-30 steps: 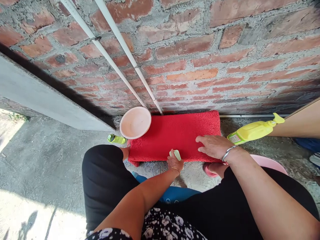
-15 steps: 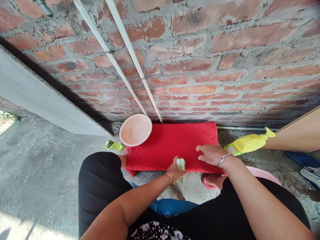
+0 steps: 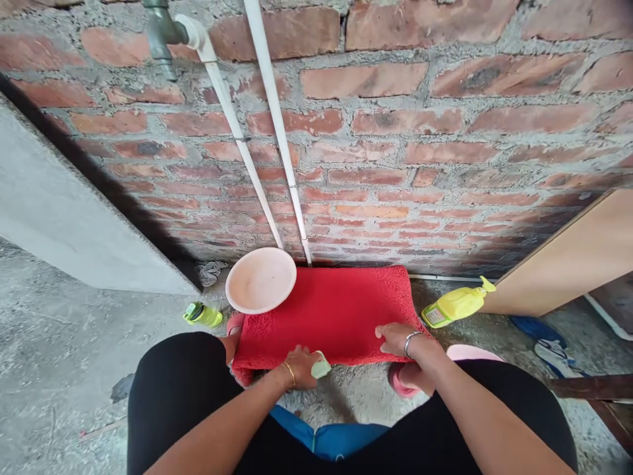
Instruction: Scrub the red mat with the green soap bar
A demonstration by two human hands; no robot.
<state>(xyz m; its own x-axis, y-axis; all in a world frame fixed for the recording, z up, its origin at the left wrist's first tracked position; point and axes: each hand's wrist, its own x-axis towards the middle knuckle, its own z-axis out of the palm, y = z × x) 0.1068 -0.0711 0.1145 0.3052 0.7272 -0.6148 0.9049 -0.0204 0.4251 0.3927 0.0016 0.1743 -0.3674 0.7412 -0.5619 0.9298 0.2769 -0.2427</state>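
A red shaggy mat (image 3: 341, 313) lies over a low support in front of me, its fluffy edges hanging at the sides. My left hand (image 3: 301, 366), with a gold bracelet, is closed around a pale green scrubbing brush (image 3: 321, 365) at the mat's front edge. The brush is tilted, and its bristles do not show clearly. Over the mat's right part, my right hand (image 3: 397, 338), wearing a silver bangle, has its fingers apart and holds nothing. Whether its fingertips touch the mat I cannot tell. A pale pink basin (image 3: 261, 280) rests on the mat's back left corner.
Right of the mat stands a yellow pump bottle (image 3: 452, 307), with a pink tub (image 3: 473, 353) nearer me. A green drink bottle (image 3: 202, 315) is on the floor at left. White pipes (image 3: 277, 99) and a tap (image 3: 161, 39) run along the brick wall.
The view has tilted up, so the tap now shows. My left hand has turned the brush, hiding the bristles seen before. The right hand stays open over the mat's right side.
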